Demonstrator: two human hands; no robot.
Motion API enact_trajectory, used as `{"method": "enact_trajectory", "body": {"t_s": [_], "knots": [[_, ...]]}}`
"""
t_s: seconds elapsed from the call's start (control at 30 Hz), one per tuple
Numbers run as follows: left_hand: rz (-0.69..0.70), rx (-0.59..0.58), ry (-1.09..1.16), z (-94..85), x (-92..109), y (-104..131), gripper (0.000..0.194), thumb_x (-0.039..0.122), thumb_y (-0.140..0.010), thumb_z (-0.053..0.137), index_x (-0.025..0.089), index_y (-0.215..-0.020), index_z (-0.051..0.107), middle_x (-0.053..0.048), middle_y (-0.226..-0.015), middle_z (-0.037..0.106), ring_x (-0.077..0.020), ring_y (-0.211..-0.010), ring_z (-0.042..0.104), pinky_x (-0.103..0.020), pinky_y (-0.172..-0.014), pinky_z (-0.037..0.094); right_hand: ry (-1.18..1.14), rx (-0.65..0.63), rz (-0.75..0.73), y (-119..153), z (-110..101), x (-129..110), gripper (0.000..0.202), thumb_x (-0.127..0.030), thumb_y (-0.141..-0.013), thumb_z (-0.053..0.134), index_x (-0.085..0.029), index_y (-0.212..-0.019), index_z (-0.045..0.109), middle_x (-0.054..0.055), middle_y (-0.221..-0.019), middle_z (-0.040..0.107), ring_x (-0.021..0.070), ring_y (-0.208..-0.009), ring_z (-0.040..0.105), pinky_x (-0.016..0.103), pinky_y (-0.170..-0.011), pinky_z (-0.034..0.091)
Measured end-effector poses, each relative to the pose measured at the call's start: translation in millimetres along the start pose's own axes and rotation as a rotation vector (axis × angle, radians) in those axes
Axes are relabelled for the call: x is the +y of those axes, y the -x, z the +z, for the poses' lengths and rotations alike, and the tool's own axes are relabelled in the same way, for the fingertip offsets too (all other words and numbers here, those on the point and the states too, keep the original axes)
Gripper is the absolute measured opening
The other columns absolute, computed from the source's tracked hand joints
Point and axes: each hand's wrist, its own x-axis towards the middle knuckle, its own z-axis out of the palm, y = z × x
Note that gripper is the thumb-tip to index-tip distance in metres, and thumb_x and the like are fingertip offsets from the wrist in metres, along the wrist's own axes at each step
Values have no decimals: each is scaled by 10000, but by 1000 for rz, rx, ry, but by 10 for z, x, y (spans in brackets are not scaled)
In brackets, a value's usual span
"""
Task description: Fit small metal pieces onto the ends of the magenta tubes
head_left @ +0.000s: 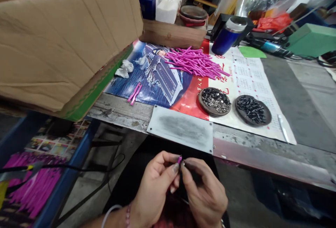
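My left hand point(159, 177) pinches a slim magenta stick point(180, 159) between thumb and forefinger, its dark tip pointing up. Most of the stick is hidden in the hand. Close against it, the thumb and forefinger of my right hand point(206, 189) are pressed together beside the tip. A tiny shiny bit shows there, too small to name. Both hands are above my lap, in front of the bench edge. Nearby on the bench are a bowl of small metal washers point(215, 101), a bowl of black screw-like pieces point(252, 110) and a pile of magenta sticks point(195, 62).
A grey metal plate point(181, 127) lies at the bench edge. Two magenta sticks point(134, 93) rest on the poster. A large cardboard box point(70, 46) stands left, above a blue bin point(76, 166) of magenta pieces. A blue tumbler point(228, 37) stands at the back.
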Motion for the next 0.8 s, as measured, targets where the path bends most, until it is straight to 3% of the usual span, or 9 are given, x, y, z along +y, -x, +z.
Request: {"method": "enact_trajectory", "body": {"t_s": [0.33, 0.47, 0.63, 0.8], "knots": [[66, -63, -99, -135, -111, 5, 166, 323, -884, 780, 183, -954, 725, 31, -653, 592, -61, -550, 511, -129, -507, 394, -89, -7, -1, 53, 1, -8, 211, -60, -907, 669, -215, -1049, 681, 17, -906, 727, 135, -776, 720, 217, -699, 589], [149, -86, -142, -151, -134, -1, 99, 291, -920, 737, 196, -944, 720, 18, -781, 602, -50, -577, 516, -123, -513, 396, -116, 18, 19, 74, 38, -13, 212, -40, -877, 691, -210, -1004, 695, 21, -896, 739, 147, -767, 727, 226, -686, 594], [310, -131, -214, -154, -109, 57, 79, 234, -967, 662, 208, -899, 692, 19, -900, 564, -38, -601, 503, -131, -539, 411, -309, -32, 211, 6, 24, -98, 140, -78, -880, 694, -218, -875, 688, 8, -830, 727, 130, -728, 710, 193, -643, 585], [344, -196, -246, -161, -80, 125, 94, 228, -1000, 609, 217, -923, 662, 16, -922, 538, -49, -622, 488, -145, -553, 419, -473, -50, 346, -89, -21, -235, 158, -98, -836, 729, -205, -748, 654, -4, -761, 701, 118, -650, 689, 170, -577, 571]]}}
